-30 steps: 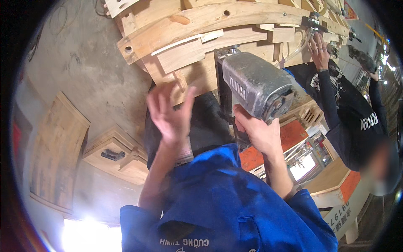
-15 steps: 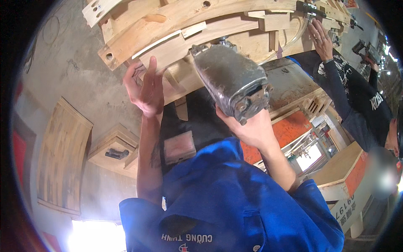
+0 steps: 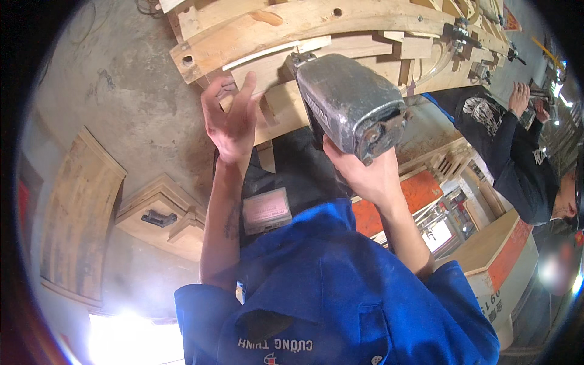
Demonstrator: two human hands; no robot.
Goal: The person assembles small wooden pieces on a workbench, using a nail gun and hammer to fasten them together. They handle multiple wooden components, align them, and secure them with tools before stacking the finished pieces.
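My right hand [image 3: 372, 176] is closed around the handle of a dark, worn nail gun [image 3: 350, 97]. The gun's body hides most of the fingers. Its nose points at the edge of a curved wooden frame [image 3: 255, 33]; whether it touches the wood I cannot tell. My left hand [image 3: 233, 121] is at the frame's lower left end, beside a pale wooden block [image 3: 267, 70]. Thumb and fingers are apart there, the fingers bent near the block's end. Whether they press on the wood is unclear.
A clear-lidded box with a pink label [image 3: 267, 210] lies below my hands. Right of me a co-worker in a dark top [image 3: 529, 164] has both hands by a dark tool. A wooden panel [image 3: 79, 219] leans at the left, near a wooden box [image 3: 161, 210].
The view has shifted, so frame and hands appear further right. My grip on the nail gun is unchanged. The co-worker's hand has left the wooden frame and moved to the dark tool.
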